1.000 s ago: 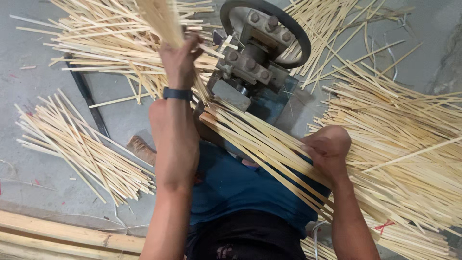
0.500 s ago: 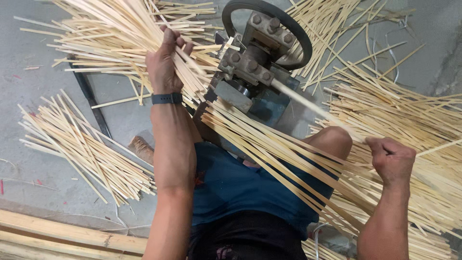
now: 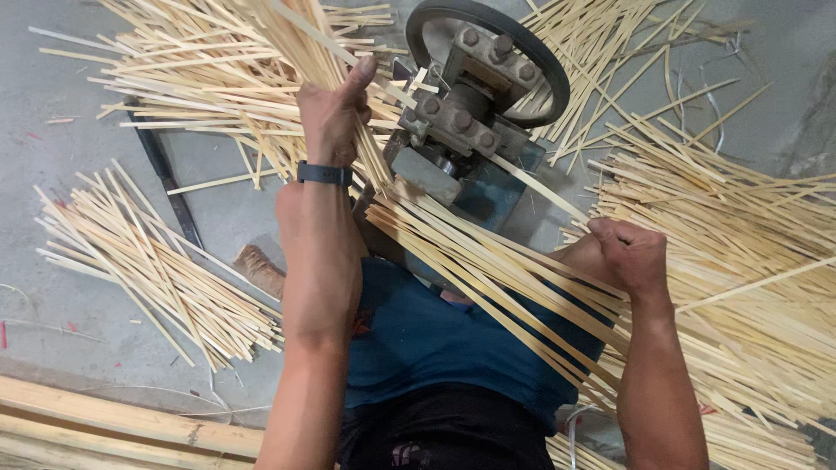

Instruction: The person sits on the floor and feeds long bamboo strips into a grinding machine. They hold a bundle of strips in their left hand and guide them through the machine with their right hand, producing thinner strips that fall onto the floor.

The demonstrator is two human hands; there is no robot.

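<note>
My left hand (image 3: 331,113) grips a bundle of thin pale bamboo strips (image 3: 287,52) and holds it up against the left side of a grey metal machine (image 3: 461,113) with a black wheel (image 3: 540,61). A dark band sits on that wrist. My right hand (image 3: 631,252) is a closed fist around a single strip (image 3: 540,187) that runs out of the machine toward the right. More long strips (image 3: 488,278) lie slanting across my lap between the two arms.
Loose heaps of strips lie on the concrete floor: one at the left (image 3: 148,261), a large one at the right (image 3: 740,261), another behind the machine (image 3: 200,96). Thick bamboo poles (image 3: 96,426) lie at bottom left. A dark bar (image 3: 170,187) rests on the floor.
My right hand drew out to the right, then came back toward the machine, fist closed on a strip. The left hand slid lower along its bundle.
</note>
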